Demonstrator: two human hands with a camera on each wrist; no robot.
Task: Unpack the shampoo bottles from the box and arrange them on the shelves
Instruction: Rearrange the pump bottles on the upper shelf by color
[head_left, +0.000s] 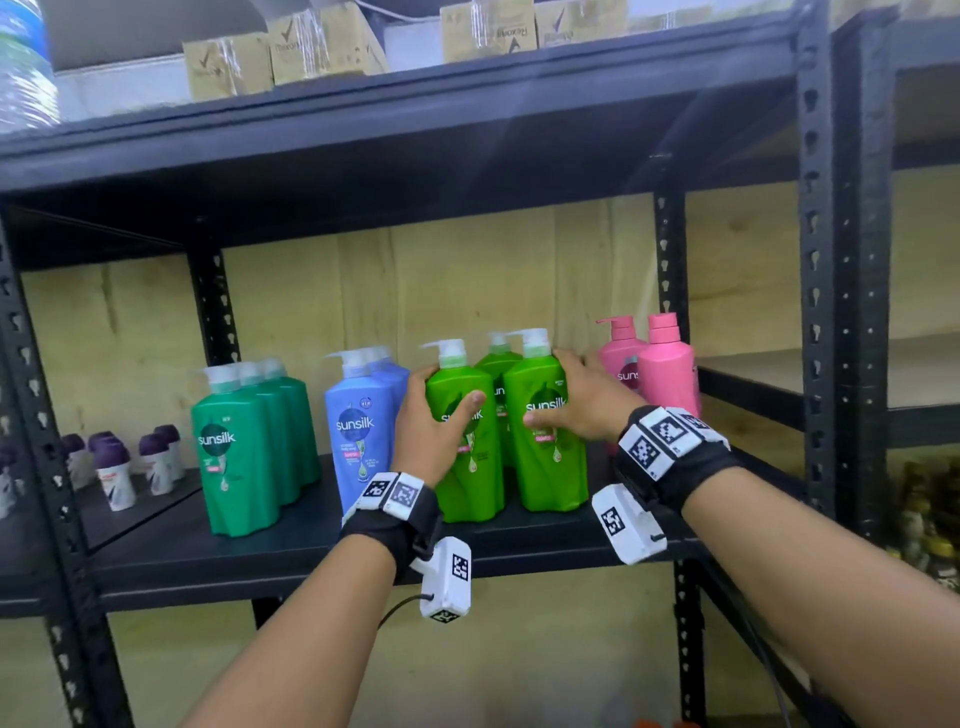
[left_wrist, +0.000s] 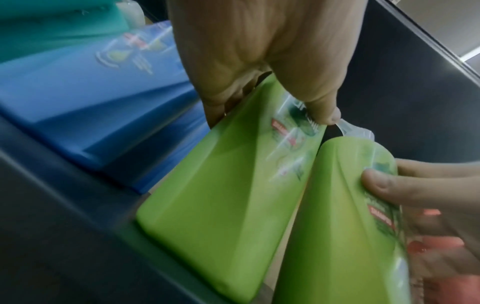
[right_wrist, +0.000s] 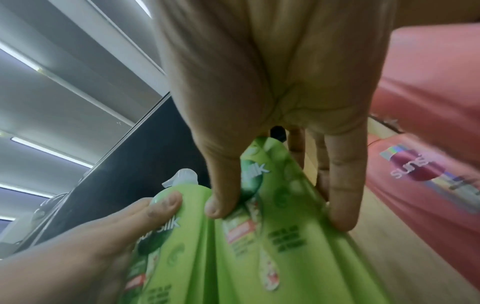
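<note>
Two light-green shampoo bottles stand side by side on the black shelf (head_left: 291, 540). My left hand (head_left: 434, 415) grips the left green bottle (head_left: 467, 467), thumb across its front; the same bottle (left_wrist: 228, 195) fills the left wrist view under my left hand (left_wrist: 259, 67). My right hand (head_left: 582, 400) grips the right green bottle (head_left: 550, 462), thumb on the label and fingers round its right side, as the right wrist view shows on this bottle (right_wrist: 285, 236) under my right hand (right_wrist: 272, 92). A third green bottle (head_left: 496, 364) stands behind them.
Dark-green bottles (head_left: 239, 457) and blue bottles (head_left: 358, 431) stand to the left, pink bottles (head_left: 665, 369) close on the right. Small purple-capped containers (head_left: 111, 475) sit at far left. Cardboard boxes (head_left: 291, 52) line the shelf above. A black upright post (head_left: 815, 291) bounds the right side.
</note>
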